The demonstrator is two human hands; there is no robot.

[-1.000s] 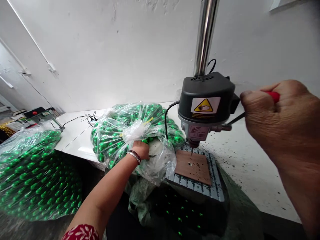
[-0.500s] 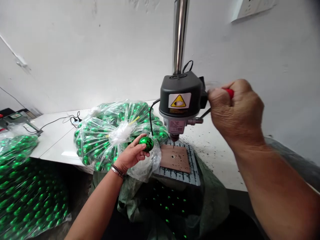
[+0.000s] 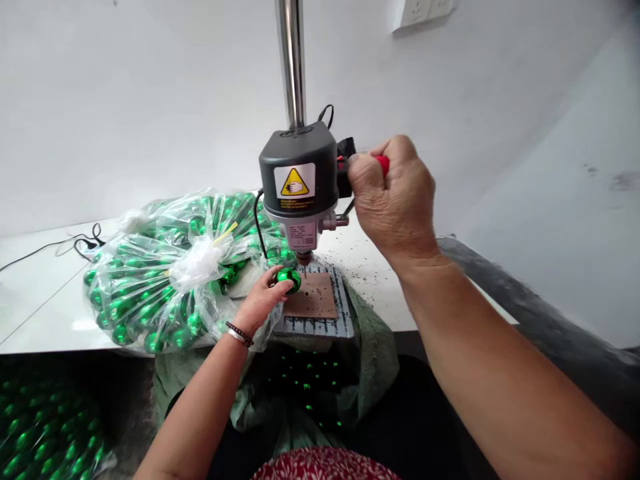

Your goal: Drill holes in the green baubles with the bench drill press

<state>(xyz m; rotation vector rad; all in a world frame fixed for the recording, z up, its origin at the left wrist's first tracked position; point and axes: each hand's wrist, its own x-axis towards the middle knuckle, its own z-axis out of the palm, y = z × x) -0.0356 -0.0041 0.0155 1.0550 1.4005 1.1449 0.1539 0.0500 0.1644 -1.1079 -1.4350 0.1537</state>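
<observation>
My left hand [image 3: 261, 299] is closed round a shiny green ball [image 3: 289, 280], holding it over the left part of a brown board [image 3: 320, 301], close to the drill bit [image 3: 305, 270]. The board has a small hole and lies on the slotted metal base [image 3: 345, 320] of a bench drill press [image 3: 300, 173]. Up at the machine's right side, my right hand [image 3: 395, 200] grips the red-tipped feed lever [image 3: 383, 165]. The bit hangs just above the board, and dark specks are scattered around it.
A clear plastic bag [image 3: 193, 263] full of green balls lies left of the drill on the white table [image 3: 45, 327]. Below the base, an open green sack [image 3: 377, 360] holds more balls. Another bag of balls [image 3: 45, 427] is at lower left. A black cord [image 3: 260, 227] hangs beside the drill.
The view has swung to the right. My left hand has carried the green ball from beside the board to over it, near the bit. My right hand stays on the lever.
</observation>
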